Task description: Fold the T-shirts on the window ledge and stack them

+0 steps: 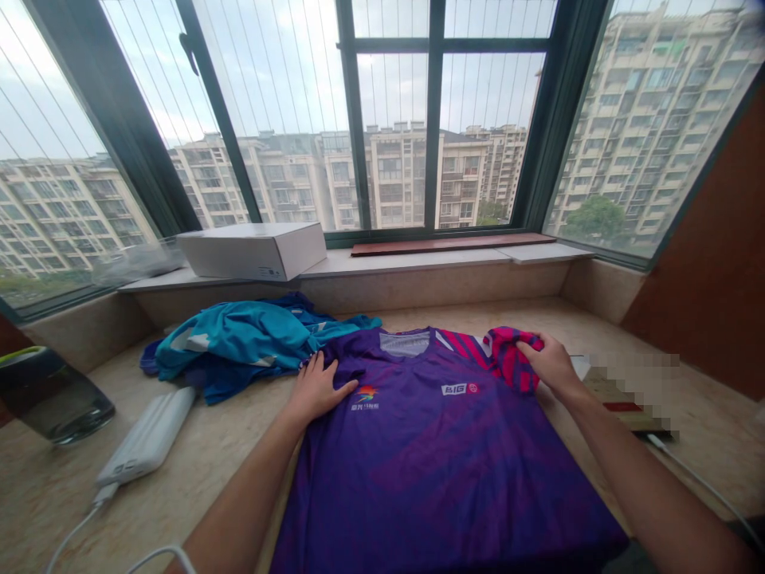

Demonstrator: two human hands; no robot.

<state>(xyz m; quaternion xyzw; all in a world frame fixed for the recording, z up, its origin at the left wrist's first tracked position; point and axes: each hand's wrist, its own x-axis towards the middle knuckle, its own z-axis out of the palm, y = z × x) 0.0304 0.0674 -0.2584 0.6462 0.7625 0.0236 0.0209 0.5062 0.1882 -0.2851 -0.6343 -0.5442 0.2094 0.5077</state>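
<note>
A purple T-shirt point(412, 470) lies spread front side up on the stone sill, its collar toward the window and its lower part past the bottom of the view. My left hand point(323, 388) rests on the shoulder at the left, fingers stretched out over the cloth. At the other side my right hand point(547, 363) pinches the pink-and-navy striped sleeve point(512, 359), which is bunched up. Just beyond my left hand, a crumpled heap of teal and blue clothes point(239, 343) touches the T-shirt's left shoulder.
A white power bank point(147, 438) with a cable and a dark cup point(53, 395) stand at the left. On the raised ledge sit a white box point(254, 251) and a reddish-brown board point(448, 245). Partly blurred items point(627, 402) with a white cable lie right of my right hand.
</note>
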